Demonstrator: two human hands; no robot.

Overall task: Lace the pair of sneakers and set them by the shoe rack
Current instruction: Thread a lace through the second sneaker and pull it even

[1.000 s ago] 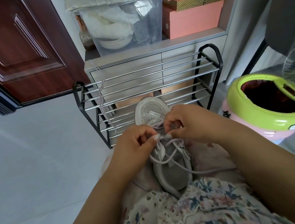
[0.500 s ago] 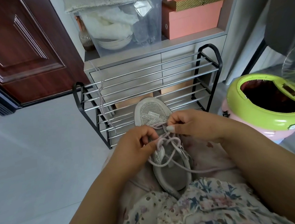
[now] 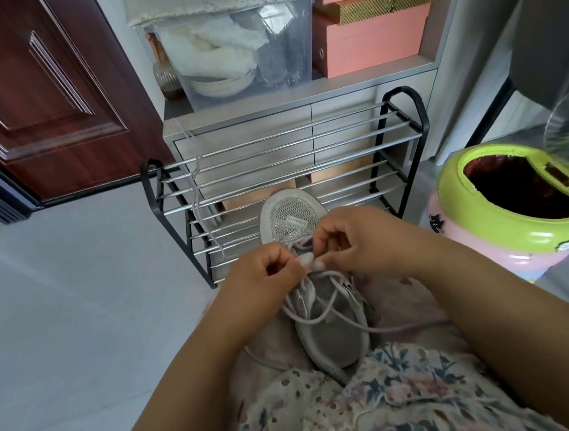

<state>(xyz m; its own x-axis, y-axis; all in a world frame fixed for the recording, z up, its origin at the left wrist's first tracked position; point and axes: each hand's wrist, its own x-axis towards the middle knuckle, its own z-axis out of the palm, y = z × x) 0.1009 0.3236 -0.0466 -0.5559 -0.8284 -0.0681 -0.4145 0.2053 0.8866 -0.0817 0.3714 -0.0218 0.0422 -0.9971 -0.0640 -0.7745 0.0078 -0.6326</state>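
A pale grey tiled floor runs up to a dark red wooden door on the left and a grey cabinet straight ahead, whose top carries a clear plastic bin of dishes and cloth beside stacked pink boxes. In front of the cabinet stands a black-framed shoe rack with shiny metal bars, and a loose lace hangs over its left end. To the right sits a round pink bin with a green rim. A grey sneaker rests on the person's lap, on a floral dress, with its toe pointing at the rack. The left hand and the right hand meet above the middle of the shoe, fingers curled, each pinching the pale shoelace between thumb and forefinger, fingertips nearly touching. Loops of that lace cross loosely over the tongue, and one end trails away to the right across the lap. Only one sneaker is in view.
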